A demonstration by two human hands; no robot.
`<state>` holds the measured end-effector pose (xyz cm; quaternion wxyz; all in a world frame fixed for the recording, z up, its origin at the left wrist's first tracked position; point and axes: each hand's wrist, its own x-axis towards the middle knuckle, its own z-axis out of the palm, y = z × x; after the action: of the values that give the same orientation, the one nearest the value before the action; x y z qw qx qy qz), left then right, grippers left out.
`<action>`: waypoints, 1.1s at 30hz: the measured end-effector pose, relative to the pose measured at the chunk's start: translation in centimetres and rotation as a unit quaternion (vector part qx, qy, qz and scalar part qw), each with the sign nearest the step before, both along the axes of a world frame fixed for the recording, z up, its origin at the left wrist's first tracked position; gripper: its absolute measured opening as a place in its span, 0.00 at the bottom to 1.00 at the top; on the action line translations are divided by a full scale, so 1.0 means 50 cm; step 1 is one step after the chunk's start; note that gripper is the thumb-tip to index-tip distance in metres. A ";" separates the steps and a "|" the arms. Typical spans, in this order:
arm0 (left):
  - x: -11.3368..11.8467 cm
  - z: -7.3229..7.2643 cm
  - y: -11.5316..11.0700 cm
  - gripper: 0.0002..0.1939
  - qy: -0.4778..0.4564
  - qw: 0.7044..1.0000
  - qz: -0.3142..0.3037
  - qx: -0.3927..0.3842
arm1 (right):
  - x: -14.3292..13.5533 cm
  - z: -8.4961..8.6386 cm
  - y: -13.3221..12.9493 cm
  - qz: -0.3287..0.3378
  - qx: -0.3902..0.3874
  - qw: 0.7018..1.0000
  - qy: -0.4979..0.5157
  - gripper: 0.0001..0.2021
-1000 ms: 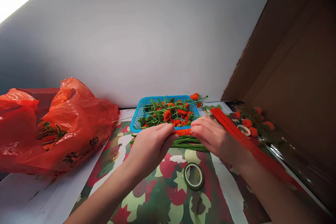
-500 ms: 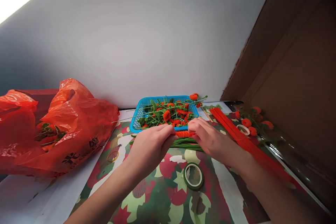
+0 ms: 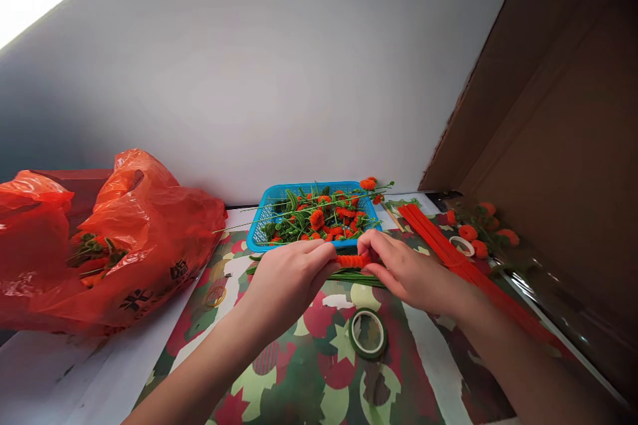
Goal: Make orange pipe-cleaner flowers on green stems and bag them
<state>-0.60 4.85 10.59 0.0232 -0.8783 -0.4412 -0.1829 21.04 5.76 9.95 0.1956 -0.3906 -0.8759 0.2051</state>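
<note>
A: Pinched grip, left hand (image 3: 292, 273) and right hand (image 3: 407, 271) both on the orange coil (image 3: 350, 261)?

B: yep, one per end, it's running sideways between them, nearside of the blue basket (image 3: 304, 185)

We hold one fuzzy orange-red coil (image 3: 351, 261), ridged in close turns, nearly level between our left fingers (image 3: 323, 254) and right fingers (image 3: 375, 244), which hide its ends, over the bench (image 3: 304, 378), toward its far edge.

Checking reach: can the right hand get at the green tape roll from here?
Probably yes; the green tape roll lies uncovered near the right hand, though that hand holds the orange coil.
</note>
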 end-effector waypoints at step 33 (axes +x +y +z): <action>0.003 -0.001 -0.003 0.15 -0.009 1.000 -0.025 0.016 | 0.002 0.013 -0.003 -0.013 -0.053 0.998 0.032 0.05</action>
<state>-0.43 4.71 10.54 0.0282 -0.8866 -0.4168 -0.1985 21.13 5.60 10.58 0.2049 -0.4052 -0.8517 0.2614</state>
